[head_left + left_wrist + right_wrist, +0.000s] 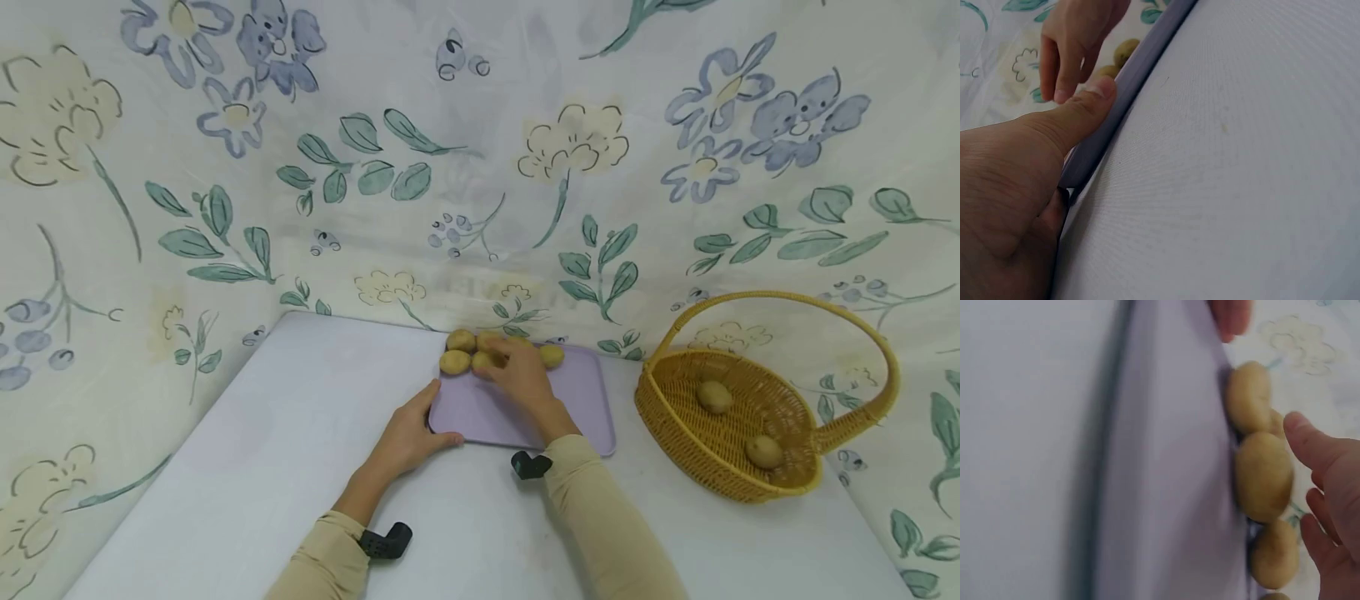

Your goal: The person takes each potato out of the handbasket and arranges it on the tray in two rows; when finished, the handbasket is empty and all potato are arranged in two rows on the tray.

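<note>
Several potatoes point(454, 362) lie grouped along the back of a lilac tray point(480, 417). Over the group reaches my right hand point(525, 379), covering part of it. In the right wrist view its thumb and loosely bent fingers point(1335, 487) stand apart beside a potato point(1264, 477), with nothing visible between them. My left hand point(408, 433) rests at the tray's front left corner, its index finger along the left side and its straight thumb at the front edge. The left wrist view shows that thumb point(1085, 109) against the tray rim point(1129, 87); the other fingers are mostly hidden.
To the right of the tray stands a yellow wicker basket point(678, 433) with a tall arched handle point(780, 296). Two potatoes point(715, 397) lie inside it. The white table point(300, 400) ends at a floral cloth point(480, 208) hanging behind and along the sides.
</note>
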`<state>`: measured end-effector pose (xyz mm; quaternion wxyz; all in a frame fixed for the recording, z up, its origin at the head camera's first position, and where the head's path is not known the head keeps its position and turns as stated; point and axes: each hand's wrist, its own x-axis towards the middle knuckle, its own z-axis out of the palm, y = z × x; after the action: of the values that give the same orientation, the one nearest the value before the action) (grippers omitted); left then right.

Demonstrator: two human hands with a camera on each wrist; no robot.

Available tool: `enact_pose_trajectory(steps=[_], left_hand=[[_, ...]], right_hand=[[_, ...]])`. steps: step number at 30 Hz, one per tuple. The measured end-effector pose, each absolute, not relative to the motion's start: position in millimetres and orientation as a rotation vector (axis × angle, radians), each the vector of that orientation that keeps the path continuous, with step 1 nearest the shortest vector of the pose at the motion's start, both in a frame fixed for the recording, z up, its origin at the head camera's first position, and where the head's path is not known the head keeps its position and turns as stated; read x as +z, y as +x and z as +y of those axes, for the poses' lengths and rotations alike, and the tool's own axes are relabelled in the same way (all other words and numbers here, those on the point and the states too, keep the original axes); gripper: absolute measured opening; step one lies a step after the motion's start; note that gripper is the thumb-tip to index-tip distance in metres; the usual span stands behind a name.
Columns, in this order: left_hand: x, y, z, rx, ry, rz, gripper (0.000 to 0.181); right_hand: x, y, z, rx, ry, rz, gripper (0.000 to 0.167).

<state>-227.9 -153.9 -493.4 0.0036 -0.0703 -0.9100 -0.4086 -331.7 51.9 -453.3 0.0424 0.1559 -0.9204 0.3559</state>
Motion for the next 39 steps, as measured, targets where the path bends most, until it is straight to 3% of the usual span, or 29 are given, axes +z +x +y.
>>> enact_pose_trajectory(steps=[5, 13, 20, 30, 39], left_hand=[[-494, -227, -151, -1.296, -0.231, -2.840, 0.110], [-493, -225, -151, -1.291, -0.220, -2.857, 0.111], [-493, -227, -154, -1.272, -0.209, -2.875, 0.111], [-495, -228, -153, -1.269, -0.198, -2.869, 0.111], [-494, -227, -152, -1.278, -0.188, -2.862, 0.111]], right_hand=[[-440, -334, 82, 1.305, 0.422, -2.819, 0.059], [-414, -316, 150, 1.664, 0.651, -2.749, 0.055], [-393, -300, 214, 1.680, 0.756, -2.890, 0.059], [-374, -286, 303, 1.466, 0.965, -2.974, 0.049], [-368, -279, 360, 1.485, 0.905, -3.008, 0.043]])
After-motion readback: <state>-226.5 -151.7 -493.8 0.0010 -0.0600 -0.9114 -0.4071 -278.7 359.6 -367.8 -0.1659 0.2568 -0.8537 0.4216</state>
